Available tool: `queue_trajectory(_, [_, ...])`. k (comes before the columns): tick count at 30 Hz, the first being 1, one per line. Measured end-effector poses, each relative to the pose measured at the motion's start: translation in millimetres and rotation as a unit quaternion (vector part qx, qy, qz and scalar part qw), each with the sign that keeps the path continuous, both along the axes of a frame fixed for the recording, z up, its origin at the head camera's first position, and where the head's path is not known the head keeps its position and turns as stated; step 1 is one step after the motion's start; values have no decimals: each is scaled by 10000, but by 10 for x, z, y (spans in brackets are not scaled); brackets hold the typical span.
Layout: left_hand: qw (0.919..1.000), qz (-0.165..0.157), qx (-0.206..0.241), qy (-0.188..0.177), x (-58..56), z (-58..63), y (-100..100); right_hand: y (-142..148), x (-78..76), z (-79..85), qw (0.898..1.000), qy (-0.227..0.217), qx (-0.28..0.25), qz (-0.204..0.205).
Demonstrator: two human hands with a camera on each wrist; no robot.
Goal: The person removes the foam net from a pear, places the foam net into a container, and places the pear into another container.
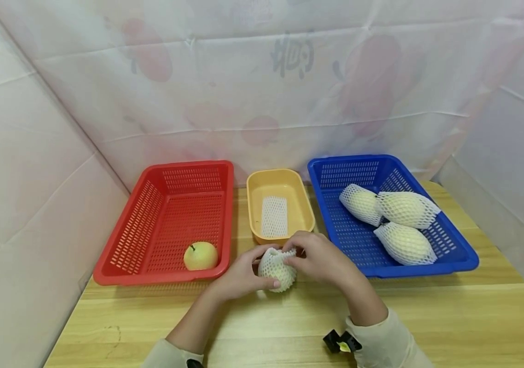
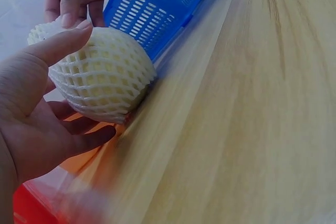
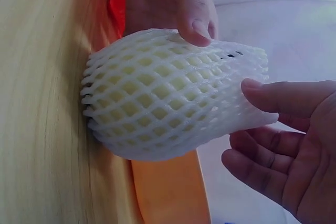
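A pear (image 1: 278, 272) in a white foam net sleeve (image 3: 157, 95) stands on the table in front of the yellow tray. My left hand (image 1: 242, 278) holds it from the left, thumb on the near side and fingers behind. At the sleeve's open upper end, my right hand (image 1: 321, 258) pinches the net's rim between thumb and fingers. In the right wrist view the net covers the pear's body, and a bit of dark stem shows through the mesh near the open end. The left wrist view shows the left thumb lying across the net.
A red basket (image 1: 162, 278) at left holds one bare pear (image 1: 200, 256). Behind the hands, the yellow tray (image 1: 297, 191) contains a flat foam net (image 1: 274, 216). Several netted pears (image 1: 406, 244) lie in the blue basket (image 1: 344, 245) at right. A white printed curtain (image 1: 262, 92) stands behind.
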State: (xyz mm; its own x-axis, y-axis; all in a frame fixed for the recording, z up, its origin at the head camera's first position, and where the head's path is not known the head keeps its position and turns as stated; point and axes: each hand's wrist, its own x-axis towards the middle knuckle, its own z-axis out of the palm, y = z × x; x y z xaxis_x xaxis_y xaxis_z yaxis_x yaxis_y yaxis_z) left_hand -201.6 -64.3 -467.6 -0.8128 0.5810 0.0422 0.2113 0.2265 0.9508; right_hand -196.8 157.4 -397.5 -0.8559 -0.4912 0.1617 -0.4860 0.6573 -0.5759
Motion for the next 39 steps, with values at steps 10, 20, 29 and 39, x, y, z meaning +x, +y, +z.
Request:
queue_trajectory(10, [9999,-83,-45,-128,20,19,18,-6,18,35,9993,282,-186,160])
queue_trajectory(20, [9999,119,100,47,24,31,9,-16,38,58,9976,490,-373,315])
queue_trajectory(29, [9996,119,245,125,31,29,14,-7,47,64,9979,258,-475,343])
queue_trajectory(39, [9993,219,311,-13,25,14,28,-12,36,38,9946,-1010,208,-86])
